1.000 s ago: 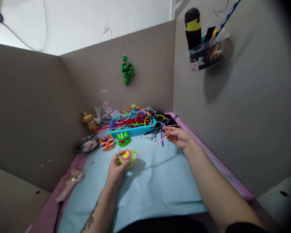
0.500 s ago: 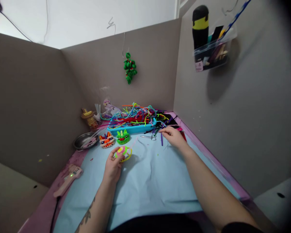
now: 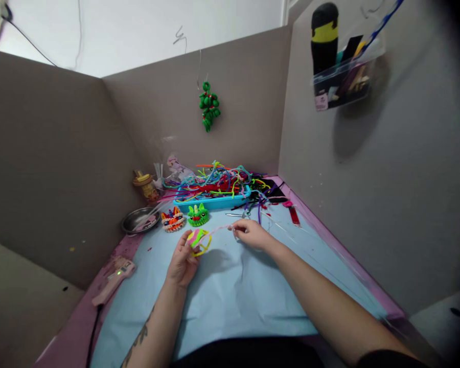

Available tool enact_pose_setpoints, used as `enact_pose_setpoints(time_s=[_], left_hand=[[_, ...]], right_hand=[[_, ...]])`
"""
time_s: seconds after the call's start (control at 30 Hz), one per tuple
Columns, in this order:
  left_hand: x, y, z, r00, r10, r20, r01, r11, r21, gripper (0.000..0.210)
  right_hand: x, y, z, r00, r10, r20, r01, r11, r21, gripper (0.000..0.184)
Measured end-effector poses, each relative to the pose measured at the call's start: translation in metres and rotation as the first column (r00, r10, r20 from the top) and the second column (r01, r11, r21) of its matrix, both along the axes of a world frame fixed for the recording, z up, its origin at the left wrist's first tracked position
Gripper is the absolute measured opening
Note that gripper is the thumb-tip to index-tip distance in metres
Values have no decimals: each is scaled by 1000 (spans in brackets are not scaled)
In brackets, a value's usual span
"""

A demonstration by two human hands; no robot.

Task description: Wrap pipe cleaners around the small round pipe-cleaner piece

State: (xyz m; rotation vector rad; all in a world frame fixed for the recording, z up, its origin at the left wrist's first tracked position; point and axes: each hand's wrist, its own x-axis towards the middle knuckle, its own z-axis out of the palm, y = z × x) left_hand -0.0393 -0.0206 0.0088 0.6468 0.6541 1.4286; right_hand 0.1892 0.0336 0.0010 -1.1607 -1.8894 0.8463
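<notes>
My left hand (image 3: pixel 184 259) is closed on a small round pipe-cleaner piece (image 3: pixel 196 239) striped pink, green and yellow, with a loop of yellow stem on its right side. A pink pipe cleaner (image 3: pixel 217 231) runs from that piece across to my right hand (image 3: pixel 250 234), whose thumb and fingers pinch its far end. Just behind my hands sit a green pipe-cleaner animal head (image 3: pixel 198 215) and an orange one (image 3: pixel 173 220). Scissors (image 3: pixel 238 215) lie beyond my right fingertips.
A blue tray (image 3: pixel 214 203) heaped with coloured pipe cleaners stands at the back. On the left are a metal bowl (image 3: pixel 128 223) and a pink glue gun (image 3: pixel 115 281) with a lit green light. Grey partitions (image 3: pixel 199 122) enclose the table, and a clear bin (image 3: pixel 341 84) hangs on the right.
My right hand has moved left and slightly nearer, from beside the scissors toward the round piece, and now pinches the pink pipe cleaner's end. The left hand keeps its hold.
</notes>
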Motion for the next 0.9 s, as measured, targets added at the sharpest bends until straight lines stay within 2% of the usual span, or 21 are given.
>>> enact_pose_setpoints(time_s=[0.13, 0.23, 0.37, 0.43, 0.5, 0.57, 0.7, 0.87, 0.9], left_hand=[[-2, 1, -2, 1000, 12, 10, -12, 1000, -5, 48], [0, 0, -1, 998, -31, -58, 31, 1000, -5, 51], [5, -4, -1, 976, -151, -153, 153, 988, 0, 58], [7, -7, 0, 961, -195, -197, 200, 980, 3, 57], [8, -8, 0, 947, -216, -237, 225, 974, 8, 53], [9, -10, 0, 938, -225, -264, 234, 972, 3, 51], [9, -9, 0, 935, -232, -268, 242, 970, 4, 52], [9, -7, -2, 944, -191, -269, 206, 978, 29, 47], [9, -6, -2, 946, -173, -272, 190, 981, 35, 46]], right_hand=[[-3, -3, -2, 994, 21, -109, -33, 993, -115, 12], [-6, -7, 6, 945, 15, -327, -89, 973, -212, 12], [-11, -18, 23, 712, -68, -699, -245, 908, -338, 25], [-14, -23, 28, 620, -106, -777, -303, 882, -361, 26], [-16, -25, 28, 581, -129, -804, -336, 862, -381, 25], [-19, -26, 25, 584, -140, -799, -344, 849, -400, 23], [-25, -28, 22, 647, -125, -752, -345, 831, -435, 20], [-32, -37, 27, 700, -98, -707, -448, 711, -542, 19], [-33, -39, 27, 717, -96, -691, -443, 702, -557, 19]])
